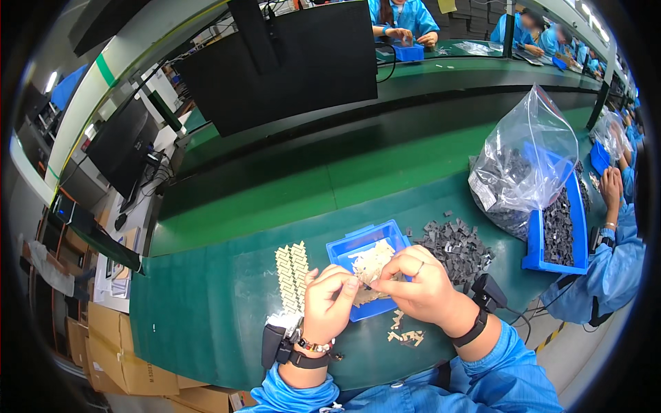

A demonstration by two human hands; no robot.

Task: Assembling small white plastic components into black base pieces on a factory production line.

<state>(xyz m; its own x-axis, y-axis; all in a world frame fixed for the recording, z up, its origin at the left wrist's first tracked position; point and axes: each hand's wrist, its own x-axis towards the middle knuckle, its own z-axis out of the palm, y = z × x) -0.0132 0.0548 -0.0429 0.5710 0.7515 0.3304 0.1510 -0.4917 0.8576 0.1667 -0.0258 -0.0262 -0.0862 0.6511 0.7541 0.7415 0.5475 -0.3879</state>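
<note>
My left hand [329, 303] and my right hand [421, 286] meet over a small blue bin [355, 311], fingertips pinched close together. Whatever they pinch is too small and covered to make out. Cream-coloured small pieces [372, 260] lie heaped in the bin below my fingers. Left of my left hand, a sheet of cream strips in a zigzag pattern [292, 268] rests on the green table. Beyond my right hand spreads a loose pile of small dark grey pieces [454, 248]. A few cream scraps [406, 336] lie under my right wrist.
A see-through plastic bag [520, 165] of dark pieces leans by a long blue bin [584, 255] at the right. A co-worker's arm [597, 265] is beside it. A black monitor [275, 69] hangs over the far side. Cardboard boxes [127, 351] stand at the lower left.
</note>
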